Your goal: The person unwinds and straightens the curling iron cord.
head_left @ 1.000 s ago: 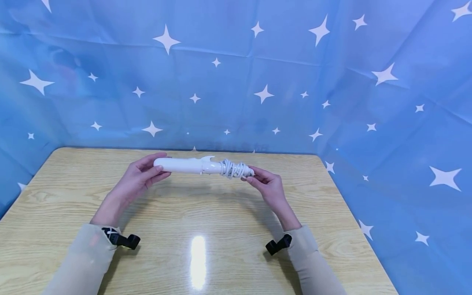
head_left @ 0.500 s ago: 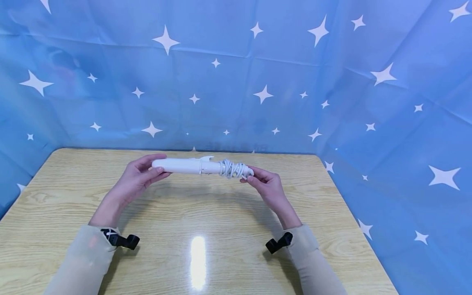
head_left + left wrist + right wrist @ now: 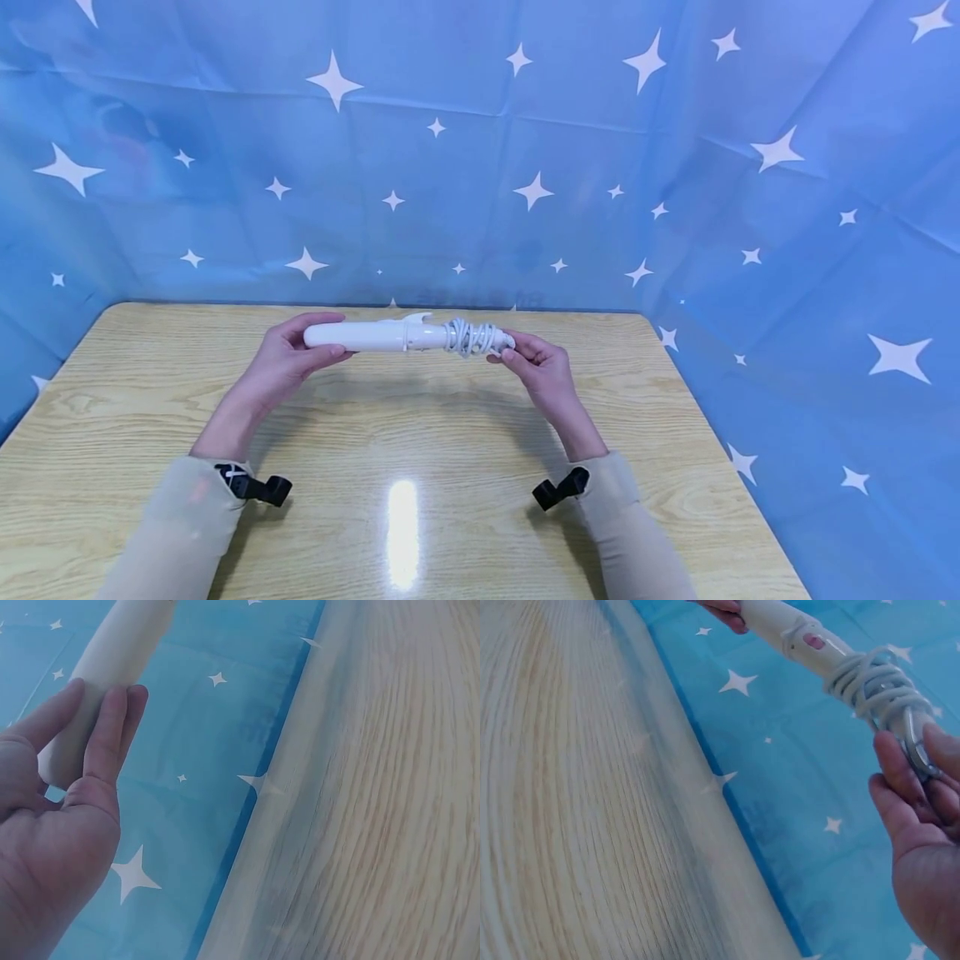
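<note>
A white curling iron [image 3: 356, 336] is held level above the far part of the table, with a small lever [image 3: 417, 317] on its upper side. Its grey-white cord [image 3: 470, 338] is wound round the handle. My left hand [image 3: 288, 357] grips the rounded barrel end, thumb at the front and fingers behind; the left wrist view shows fingers and thumb round the barrel [image 3: 112, 656]. My right hand [image 3: 545, 373] pinches the handle's cord end between thumb and fingers. In the right wrist view a reddish button [image 3: 814, 640] shows on the handle, beside the coiled cord [image 3: 877, 686].
The wood-grain table [image 3: 420, 433] carries a bright light reflection near its front. Behind and to the right hangs a blue cloth [image 3: 450, 167] with white stars. Each sleeve cuff bears a black wrist camera, the left one [image 3: 277, 490] and the right one [image 3: 547, 495].
The curling iron has shifted slightly left in the view. My left hand has moved a little right along the barrel, its thumb now lower along the edge. The right hand keeps its hold.
</note>
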A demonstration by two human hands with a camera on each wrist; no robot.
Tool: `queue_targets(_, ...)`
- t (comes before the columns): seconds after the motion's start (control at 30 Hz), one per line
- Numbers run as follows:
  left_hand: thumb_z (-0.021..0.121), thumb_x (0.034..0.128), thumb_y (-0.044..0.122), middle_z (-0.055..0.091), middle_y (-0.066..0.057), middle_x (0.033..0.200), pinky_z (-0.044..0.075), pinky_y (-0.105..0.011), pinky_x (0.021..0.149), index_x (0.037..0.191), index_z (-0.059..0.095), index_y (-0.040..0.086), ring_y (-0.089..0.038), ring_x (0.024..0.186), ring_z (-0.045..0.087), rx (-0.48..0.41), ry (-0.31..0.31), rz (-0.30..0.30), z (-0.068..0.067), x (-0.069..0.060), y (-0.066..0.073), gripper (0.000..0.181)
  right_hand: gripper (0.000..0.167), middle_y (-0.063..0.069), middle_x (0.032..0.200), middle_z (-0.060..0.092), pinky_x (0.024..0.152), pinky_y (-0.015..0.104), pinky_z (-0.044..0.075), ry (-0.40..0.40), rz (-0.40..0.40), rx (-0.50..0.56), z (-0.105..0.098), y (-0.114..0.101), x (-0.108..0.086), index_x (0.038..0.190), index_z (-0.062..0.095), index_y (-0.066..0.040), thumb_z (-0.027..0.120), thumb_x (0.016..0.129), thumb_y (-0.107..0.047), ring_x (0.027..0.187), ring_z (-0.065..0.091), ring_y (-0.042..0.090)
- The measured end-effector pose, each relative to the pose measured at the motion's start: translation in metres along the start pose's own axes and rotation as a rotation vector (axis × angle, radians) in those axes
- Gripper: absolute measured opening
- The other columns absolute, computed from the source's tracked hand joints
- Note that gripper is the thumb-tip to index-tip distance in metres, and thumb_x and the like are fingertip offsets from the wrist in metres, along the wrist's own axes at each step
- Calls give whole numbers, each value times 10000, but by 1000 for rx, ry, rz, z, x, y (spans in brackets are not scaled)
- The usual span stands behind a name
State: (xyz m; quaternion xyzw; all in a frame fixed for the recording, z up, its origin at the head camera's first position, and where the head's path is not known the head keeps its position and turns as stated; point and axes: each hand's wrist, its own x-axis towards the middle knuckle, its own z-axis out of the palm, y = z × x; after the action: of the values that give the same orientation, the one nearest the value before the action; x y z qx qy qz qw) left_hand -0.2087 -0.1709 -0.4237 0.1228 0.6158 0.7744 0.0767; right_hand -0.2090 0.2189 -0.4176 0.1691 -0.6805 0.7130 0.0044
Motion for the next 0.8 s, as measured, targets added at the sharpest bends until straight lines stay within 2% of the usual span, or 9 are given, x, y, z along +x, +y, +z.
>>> queue_targets(0.13, 698, 960, -17, 423, -172, 1367, 574, -353, 967, 1358, 634, 82, -202, 1080, 701, 10, 17, 1, 1, 1, -1, 415, 353, 162, 1217, 717, 1018, 377, 565, 51, -4, -10, 5, 1, 1, 1311, 616, 115, 668, 1000, -43, 945, 745, 199)
queue_targets(0.27, 679, 959, -54, 425, -171, 1366, 567, -366, 975, 1350, 635, 69, -219, 1088, 698, -49, 8, 20, 3, 1, -2, 412, 347, 162, 1150, 740, 1001, 367, 575, 106, -9, -5, 9, 2, 2, 1290, 624, 123, 685, 985, -31, 935, 750, 188)
queue_targets(0.53, 637, 935, -161, 398, -197, 1348, 565, -385, 980, 1269, 692, 74, -252, 1144, 626, -203, 24, 48, 5, 3, -3, 412, 321, 186, 1139, 736, 948, 390, 603, 125, -36, 35, 13, 3, 3, 1260, 618, 156, 675, 974, 25, 926, 756, 209)
queue_targets(0.8, 648, 913, -184, 444, -162, 1328, 582, -384, 957, 1243, 716, 67, -253, 1111, 656, -231, 40, 53, 9, 4, -6, 420, 280, 307, 1150, 689, 894, 398, 625, 172, -56, 14, 15, 7, 3, 1218, 626, 174, 667, 968, 56, 877, 760, 206)
